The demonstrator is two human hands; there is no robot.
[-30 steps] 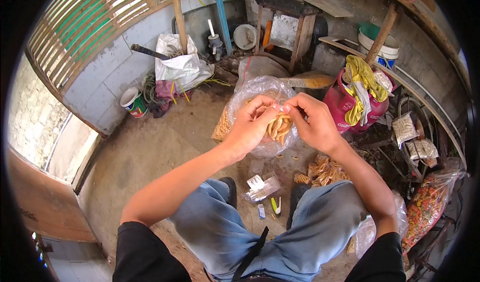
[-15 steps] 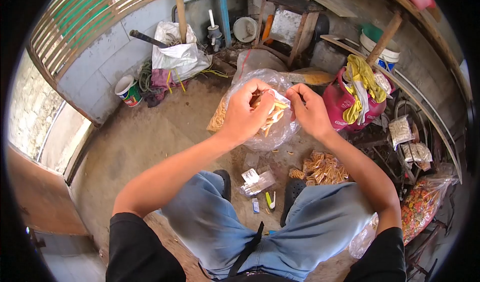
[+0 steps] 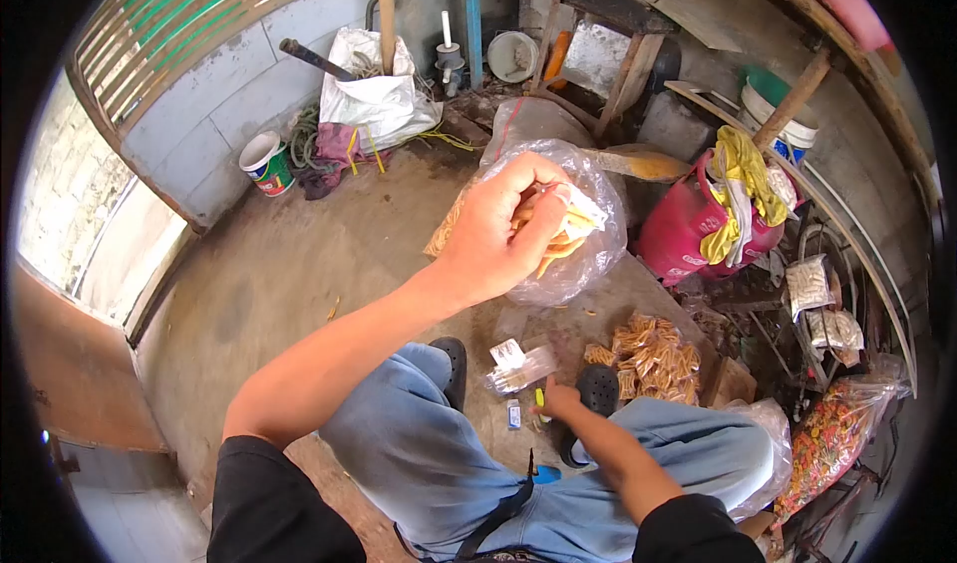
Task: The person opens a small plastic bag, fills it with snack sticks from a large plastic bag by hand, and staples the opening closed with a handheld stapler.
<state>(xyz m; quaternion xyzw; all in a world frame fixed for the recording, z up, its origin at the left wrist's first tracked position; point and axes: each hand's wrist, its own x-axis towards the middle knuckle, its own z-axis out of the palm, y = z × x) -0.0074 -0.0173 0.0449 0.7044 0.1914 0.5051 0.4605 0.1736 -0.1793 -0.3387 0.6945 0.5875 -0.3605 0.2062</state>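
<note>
My left hand [image 3: 503, 229] is closed around the gathered mouth of a small clear plastic bag of snack sticks [image 3: 560, 242]. It is raised over a large clear plastic bag [image 3: 598, 189] that stands on the floor. Down between my feet, my right hand [image 3: 561, 401] is at a lime-green and white stapler [image 3: 540, 398]. Its index finger is stretched out and its fingers look apart; the grip is partly hidden. Close by lie a small blue-and-white box [image 3: 513, 413] and a stack of clear plastic packaging [image 3: 520, 366].
A pile of filled snack packs [image 3: 653, 359] lies beside my right shoe [image 3: 598, 391]. Further right are a magenta container [image 3: 670, 226] draped with yellow cloth and a bag of colourful snacks [image 3: 832, 428]. A white bucket [image 3: 264, 159] and white sack [image 3: 374, 104] stand far left.
My right hand has let go of the small bag's top and moved down to the stapler on the floor. My left hand still holds the bag. The view has shifted slightly.
</note>
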